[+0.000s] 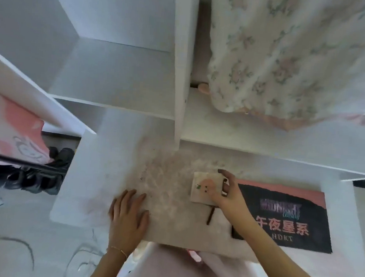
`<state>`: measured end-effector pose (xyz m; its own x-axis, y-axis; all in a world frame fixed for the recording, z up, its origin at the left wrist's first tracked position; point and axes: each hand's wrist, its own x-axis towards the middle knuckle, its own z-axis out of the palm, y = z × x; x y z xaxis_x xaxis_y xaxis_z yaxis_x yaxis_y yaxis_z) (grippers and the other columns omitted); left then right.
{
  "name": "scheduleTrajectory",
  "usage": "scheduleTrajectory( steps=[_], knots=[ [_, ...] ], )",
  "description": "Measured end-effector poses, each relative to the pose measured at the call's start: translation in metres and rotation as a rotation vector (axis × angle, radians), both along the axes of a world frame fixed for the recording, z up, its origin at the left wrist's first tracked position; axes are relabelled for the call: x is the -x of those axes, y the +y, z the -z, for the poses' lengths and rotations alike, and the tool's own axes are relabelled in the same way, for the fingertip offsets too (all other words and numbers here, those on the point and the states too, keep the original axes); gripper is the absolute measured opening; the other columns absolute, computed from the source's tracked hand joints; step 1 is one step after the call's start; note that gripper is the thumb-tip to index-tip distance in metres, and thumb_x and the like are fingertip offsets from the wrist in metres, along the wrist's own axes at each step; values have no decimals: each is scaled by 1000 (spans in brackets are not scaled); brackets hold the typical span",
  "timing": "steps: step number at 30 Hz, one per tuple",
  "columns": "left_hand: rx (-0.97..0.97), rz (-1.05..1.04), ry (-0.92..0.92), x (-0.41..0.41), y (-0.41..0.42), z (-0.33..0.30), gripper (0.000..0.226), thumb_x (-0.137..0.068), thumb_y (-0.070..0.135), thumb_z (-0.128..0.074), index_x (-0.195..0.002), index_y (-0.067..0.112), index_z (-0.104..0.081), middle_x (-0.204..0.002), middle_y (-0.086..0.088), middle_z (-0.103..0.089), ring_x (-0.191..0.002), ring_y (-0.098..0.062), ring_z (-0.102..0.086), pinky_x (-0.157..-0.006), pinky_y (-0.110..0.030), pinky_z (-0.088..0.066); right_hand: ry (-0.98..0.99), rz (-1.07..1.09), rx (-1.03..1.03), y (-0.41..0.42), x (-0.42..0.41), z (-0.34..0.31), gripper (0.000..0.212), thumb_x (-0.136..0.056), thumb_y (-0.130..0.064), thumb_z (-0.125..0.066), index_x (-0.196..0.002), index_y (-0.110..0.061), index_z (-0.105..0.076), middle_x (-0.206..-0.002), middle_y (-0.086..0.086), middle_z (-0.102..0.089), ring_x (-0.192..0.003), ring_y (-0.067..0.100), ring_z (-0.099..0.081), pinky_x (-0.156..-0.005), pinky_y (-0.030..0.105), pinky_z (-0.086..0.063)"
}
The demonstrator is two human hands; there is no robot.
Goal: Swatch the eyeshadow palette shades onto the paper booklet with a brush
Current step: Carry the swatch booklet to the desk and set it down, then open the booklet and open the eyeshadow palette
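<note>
A small cream eyeshadow palette with a peach picture on its closed lid lies on a white surface smudged with pinkish powder. My right hand grips the palette's right edge, fingers curled round it. A thin dark brush lies just below the palette, untouched. To the right lies a dark booklet with a pink top strip and "MIDNIGHT" lettering; my right forearm crosses its left edge. My left hand rests flat on the smudged surface, fingers spread, holding nothing.
White shelf compartments stand behind the work surface, with an upright divider ending above the palette. A floral cloth hangs at the upper right. Dark shoes and a pink printed fabric are at the left.
</note>
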<state>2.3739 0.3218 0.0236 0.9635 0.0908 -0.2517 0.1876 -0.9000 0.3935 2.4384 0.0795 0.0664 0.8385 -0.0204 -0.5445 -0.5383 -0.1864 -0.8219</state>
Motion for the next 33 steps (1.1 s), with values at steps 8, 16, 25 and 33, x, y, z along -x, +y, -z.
scheduleTrajectory(
  steps=[8,16,25,33],
  knots=[
    [-109,-376,-209,-13,-42,30,51,-78,42,-36,-108,11,-64,-119,-16,-57,-117,-41,-45,-102,-57,-31,-143,-278,-83,-29,-55,37,27,-83,-6,-60,-93,-28,-47,-86,-3,-67,-73,3,-67,-53,17,-50],
    [-125,-358,-397,-5,-38,57,43,-84,40,-43,-116,17,-59,-126,-8,-52,-120,-31,-41,-107,-46,-25,-389,-318,-127,-44,-39,60,25,-85,2,-50,-92,-22,-49,-84,3,-66,-50,4,-58,-46,18,-46],
    [-109,-331,-398,-1,-34,62,39,-90,34,-47,-126,20,-51,-133,-7,-46,-127,-26,-34,-110,-38,-17,-494,-164,-220,-69,38,59,19,-88,1,-49,-93,-17,-55,-74,2,-65,-53,6,-63,-50,20,-51],
    [442,-104,-612,39,-108,22,38,-84,33,-62,-121,28,-52,-122,6,-52,-103,-4,-54,-87,-11,-39,-470,-36,-318,-70,64,46,14,-89,1,-49,-97,-10,-53,-86,10,-64,-58,9,-67,-51,18,-53]
  ],
)
